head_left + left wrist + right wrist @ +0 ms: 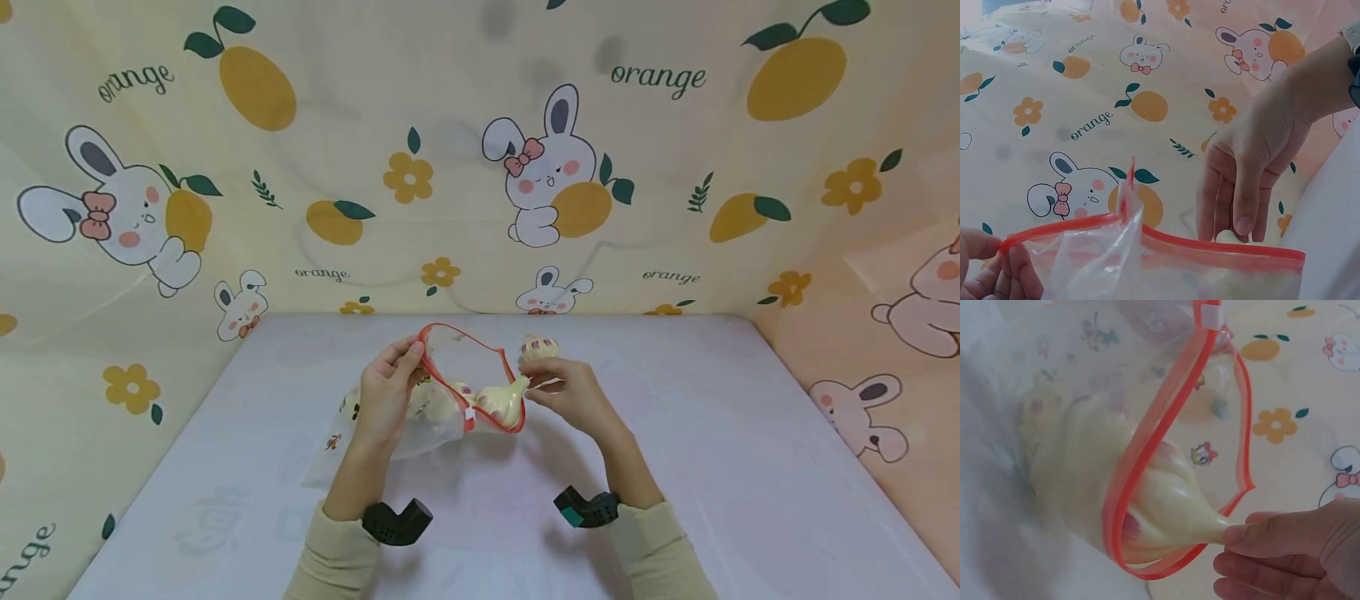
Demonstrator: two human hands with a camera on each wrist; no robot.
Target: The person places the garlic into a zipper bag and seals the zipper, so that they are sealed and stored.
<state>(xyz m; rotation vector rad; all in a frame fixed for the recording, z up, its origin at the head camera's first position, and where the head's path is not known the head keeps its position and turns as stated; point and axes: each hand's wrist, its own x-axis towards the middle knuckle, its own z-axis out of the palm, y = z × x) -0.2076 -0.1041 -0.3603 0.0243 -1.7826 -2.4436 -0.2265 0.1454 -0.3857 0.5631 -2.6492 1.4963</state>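
A clear zip bag (431, 433) with a red-edged mouth and small printed figures lies tilted toward the right, its mouth spread wide. My left hand (386, 392) pinches the red rim at the far left corner of the mouth. Just inside the opening is a pale garlic bulb (501, 402) with purplish patches. My right hand (566, 392) pinches this bulb's stem between thumb and fingers, seen close in the right wrist view (1216, 528). More garlic bulbs (1041, 412) show blurred through the plastic deeper in the bag.
Another garlic bulb (539, 348) sits on the white table (712, 417) just behind my right hand. A white slider (469, 413) is on the bag's red rim. Printed cloth (450, 167) with rabbits and oranges hangs behind the table's far edge and at its sides.
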